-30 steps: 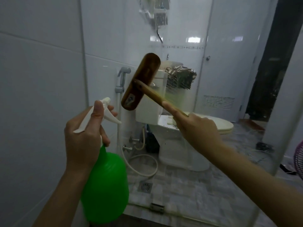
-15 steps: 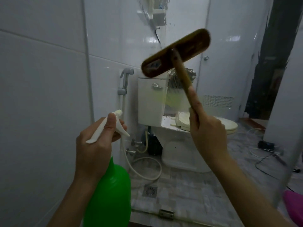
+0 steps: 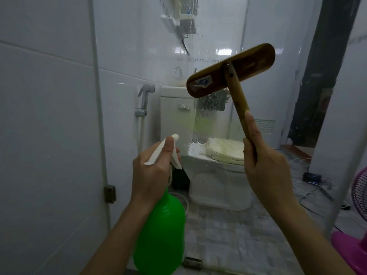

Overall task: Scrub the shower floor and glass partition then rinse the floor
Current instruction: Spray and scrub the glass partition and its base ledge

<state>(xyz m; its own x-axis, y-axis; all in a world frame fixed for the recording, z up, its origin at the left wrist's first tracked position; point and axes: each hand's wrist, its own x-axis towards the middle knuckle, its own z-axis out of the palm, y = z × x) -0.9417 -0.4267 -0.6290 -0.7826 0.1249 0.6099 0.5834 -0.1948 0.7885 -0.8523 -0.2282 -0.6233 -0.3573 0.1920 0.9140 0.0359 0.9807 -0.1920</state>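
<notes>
Head view, left to right: white tiled wall fills the left side; a metal hinge sits on the vertical frame strip beside it. Bidet sprayer hangs on the wall, hose running down. Left hand grips the neck of a green spray bottle, thumb laid along the top of the white trigger head, fingers curled round the front; nozzle points toward the glass partition. Partition stands directly ahead, upright, wet with droplets and a pale smear at mid-height. Seen through it: toilet tank, and the toilet seat to its right. Wooden scrub brush is raised in front of the glass, head tilted with its right end higher, flat wooden back facing the camera; contact between bristles and glass cannot be told. Right hand is closed round the lower end of the brush handle, thumb extended up along it. Grey tiled floor lies beyond the glass. Loose cables lie on the floor at right. Pink fan is cut off by the right edge.
</notes>
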